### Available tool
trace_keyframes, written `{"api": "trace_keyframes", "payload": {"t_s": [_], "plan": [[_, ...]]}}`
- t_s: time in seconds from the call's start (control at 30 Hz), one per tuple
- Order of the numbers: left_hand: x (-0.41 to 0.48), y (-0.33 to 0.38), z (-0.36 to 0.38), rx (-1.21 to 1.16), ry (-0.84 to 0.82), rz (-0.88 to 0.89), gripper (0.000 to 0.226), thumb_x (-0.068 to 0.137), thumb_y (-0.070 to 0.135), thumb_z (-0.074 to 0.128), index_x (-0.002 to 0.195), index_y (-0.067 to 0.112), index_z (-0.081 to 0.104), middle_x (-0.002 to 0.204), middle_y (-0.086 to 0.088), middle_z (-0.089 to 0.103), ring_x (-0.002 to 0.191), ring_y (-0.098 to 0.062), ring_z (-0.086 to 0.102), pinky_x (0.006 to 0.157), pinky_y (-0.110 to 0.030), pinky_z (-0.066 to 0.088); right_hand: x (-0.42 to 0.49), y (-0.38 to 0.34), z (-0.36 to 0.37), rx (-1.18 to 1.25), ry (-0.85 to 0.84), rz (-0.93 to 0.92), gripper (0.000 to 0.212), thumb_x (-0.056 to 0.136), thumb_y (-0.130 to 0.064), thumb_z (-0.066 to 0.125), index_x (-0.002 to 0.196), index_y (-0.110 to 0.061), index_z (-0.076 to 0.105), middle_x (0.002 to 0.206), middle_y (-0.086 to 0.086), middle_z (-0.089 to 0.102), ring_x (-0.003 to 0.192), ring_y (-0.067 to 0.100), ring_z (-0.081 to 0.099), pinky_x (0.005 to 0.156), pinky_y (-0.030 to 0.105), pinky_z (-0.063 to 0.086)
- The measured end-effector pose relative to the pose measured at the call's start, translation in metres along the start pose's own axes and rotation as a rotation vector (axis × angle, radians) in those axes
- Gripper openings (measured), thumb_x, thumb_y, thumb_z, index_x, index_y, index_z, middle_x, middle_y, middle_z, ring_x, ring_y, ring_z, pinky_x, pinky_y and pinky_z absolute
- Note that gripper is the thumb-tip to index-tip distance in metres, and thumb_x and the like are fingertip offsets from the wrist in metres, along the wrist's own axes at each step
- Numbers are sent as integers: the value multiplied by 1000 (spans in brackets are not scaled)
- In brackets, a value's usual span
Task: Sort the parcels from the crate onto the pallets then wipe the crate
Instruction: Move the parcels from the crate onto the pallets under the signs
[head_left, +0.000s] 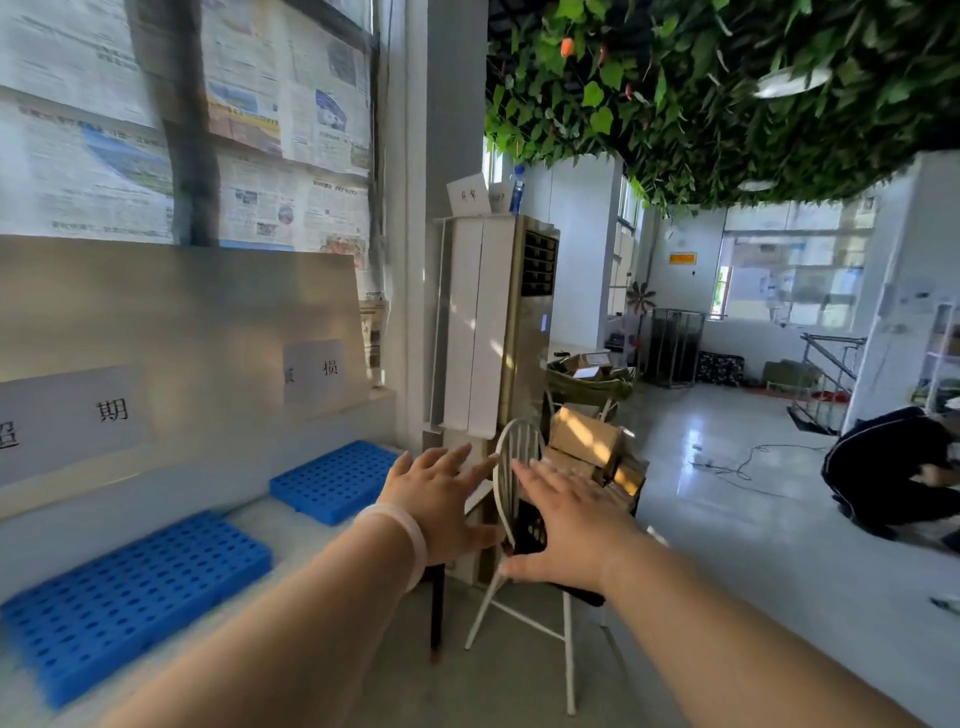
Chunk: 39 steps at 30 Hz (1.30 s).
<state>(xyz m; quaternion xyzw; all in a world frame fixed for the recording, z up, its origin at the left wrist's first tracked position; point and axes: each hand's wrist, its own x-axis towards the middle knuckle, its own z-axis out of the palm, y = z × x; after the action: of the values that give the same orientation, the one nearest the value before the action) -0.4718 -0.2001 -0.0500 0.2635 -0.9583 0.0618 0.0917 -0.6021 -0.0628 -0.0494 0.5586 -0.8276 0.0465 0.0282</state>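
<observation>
Both hands reach forward with fingers spread and hold nothing. The left hand (436, 499) is just left of the white chair (519, 447), and the right hand (566, 525) is in front of its seat. On that chair sits the dark crate (527, 538), heaped with brown parcels (587, 441). Left of the chair lie the near pallet (135, 587) and the far pallet (332, 480), both blue, carrying no parcels. By this, sorting has barely begun: every parcel visible is yet to be moved, and the wiping comes after.

We stand facing a chair (519, 452)
At our left the near pallet (130, 587) and far pallet (332, 480) lie flat before a leaning board (182, 322); the crate (530, 535) sits on the chair with parcels (587, 436) in it, a tall unit (498, 322) behind.
</observation>
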Motion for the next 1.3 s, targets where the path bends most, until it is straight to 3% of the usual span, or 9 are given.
{"api": "trace_keyframes", "payload": {"t_s": [0.3,0.67,0.87,1.3], "plan": [[151,20,57,-37,-16,131,84,87,74,41,153,46,-1,165,5,1,151,-24,2,119,-52,3,100,102,37,-13,12,119,109,80,-71,58,155,-35,-13,165,-4,-9,151,19,-5,123,44,5],[364,-9,121,-51,-44,320,81,89,71,40,154,44,0,165,6,-1,151,-24,1,119,-50,2,264,202,59,67,54,370,111,75,-74,61,157,-33,-2,165,-4,0,151,21,5,121,45,17],[449,1,166,-62,-78,400,80,90,69,40,154,43,1,165,6,0,151,-24,1,121,-50,3,324,260,85,103,33,451,102,82,-65,61,156,-33,0,165,-6,0,151,20,6,121,43,17],[645,43,246,-145,-227,263,79,91,68,38,154,43,-2,165,2,-1,150,-24,1,121,-47,5,469,423,130,261,-69,500,101,83,-68,57,157,-31,0,165,-3,1,151,21,6,120,44,20]]}}
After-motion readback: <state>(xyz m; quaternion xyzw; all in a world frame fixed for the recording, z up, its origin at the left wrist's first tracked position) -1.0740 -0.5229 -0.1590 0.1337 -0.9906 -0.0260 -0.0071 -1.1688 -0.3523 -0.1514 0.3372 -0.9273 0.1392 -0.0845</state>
